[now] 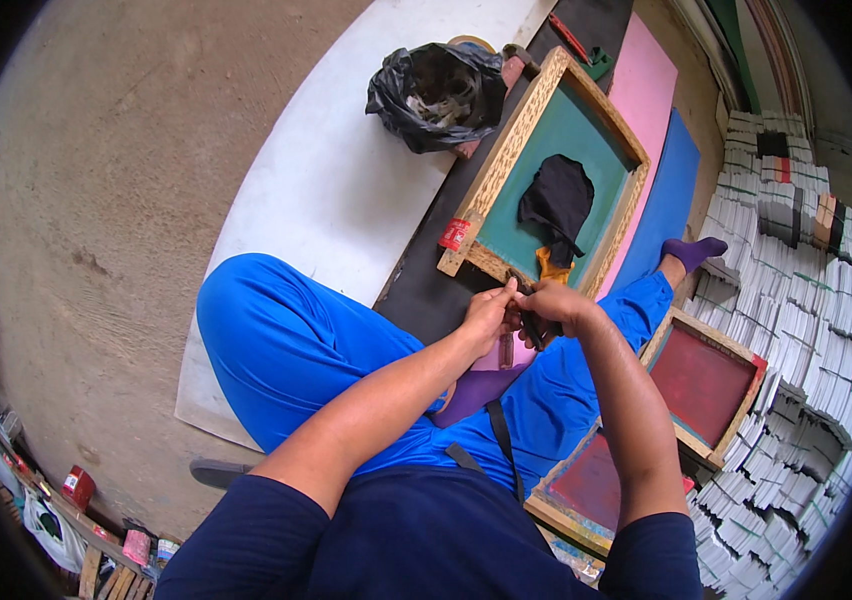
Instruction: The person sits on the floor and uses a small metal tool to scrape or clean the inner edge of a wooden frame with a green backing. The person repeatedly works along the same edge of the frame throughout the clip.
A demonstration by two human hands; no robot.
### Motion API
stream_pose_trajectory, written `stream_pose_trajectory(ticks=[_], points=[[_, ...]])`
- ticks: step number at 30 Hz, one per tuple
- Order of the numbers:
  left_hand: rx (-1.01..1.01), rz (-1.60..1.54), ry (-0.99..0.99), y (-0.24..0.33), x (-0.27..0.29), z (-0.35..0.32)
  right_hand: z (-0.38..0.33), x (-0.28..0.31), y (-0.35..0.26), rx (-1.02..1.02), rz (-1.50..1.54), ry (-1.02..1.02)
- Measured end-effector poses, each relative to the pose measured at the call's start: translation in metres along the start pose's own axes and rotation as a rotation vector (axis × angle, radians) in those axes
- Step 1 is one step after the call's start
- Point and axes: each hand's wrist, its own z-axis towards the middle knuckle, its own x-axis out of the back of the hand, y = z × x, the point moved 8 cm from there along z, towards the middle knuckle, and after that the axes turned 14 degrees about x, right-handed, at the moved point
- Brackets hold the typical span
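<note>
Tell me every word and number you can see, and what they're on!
None can be read for sure.
Red label at the near-left corner of the green-screened wooden frame: pale marks, too small and blurred.
Red container, lower left: marks too small.
Pink container, beside it: too blurred.
Paper stacks, right: no clear writing.

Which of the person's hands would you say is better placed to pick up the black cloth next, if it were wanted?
Probably the right hand: in this view it lies nearer, below the black cloth, while the left hand sits farther left. Both hands meet at a small dark object, though.
</note>
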Motion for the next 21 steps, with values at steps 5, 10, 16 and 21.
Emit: stream_pose_trajectory(ticks=[5,10,16,21], points=[[-0.026,-0.105,-0.048,0.007,-0.011,-0.011,0.004,-0.003,-0.011,-0.02,-0.042,-0.018],[-0.016,-0.066,0.044,0.006,0.004,0.005,0.002,-0.004,-0.021,-0.031,-0.182,0.015],[-0.212,0.305,0.291,0.029,0.007,0.002,0.007,-0.016,-0.021,0.285,-0.445,0.251],[-0.256,0.486,0.431,0.037,0.012,-0.008,0.012,-0.024,-0.001,0.404,-0.486,0.517]])
